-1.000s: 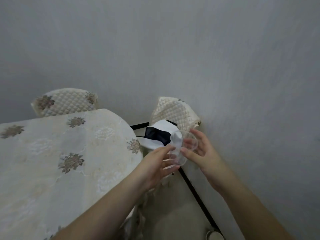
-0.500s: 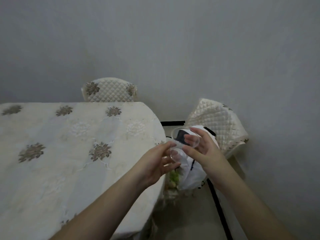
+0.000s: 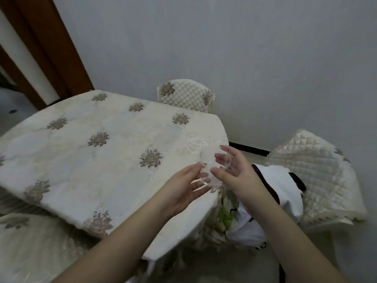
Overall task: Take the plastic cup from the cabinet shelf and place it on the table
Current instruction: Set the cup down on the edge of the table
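A clear plastic cup (image 3: 211, 166) lies tilted between my two hands, its rim toward the wall and its base toward me. My left hand (image 3: 183, 188) cups the base from the left. My right hand (image 3: 234, 170) grips the rim side, thumb below and fingers above. Both hands hold the cup just over the right end of the table (image 3: 98, 152), which wears a cream cloth with brown flower motifs. The cabinet is out of view.
A quilted cream chair (image 3: 187, 96) stands behind the table against the grey wall. A second quilted chair (image 3: 314, 176) is at the right, with a white and black cloth (image 3: 285, 186) draped on it. A brown door frame (image 3: 49, 48) rises at the upper left.
My view has swung left, bringing more of the table and the door frame into sight. Both hands carried the cup from beside the right chair to above the table's right end.
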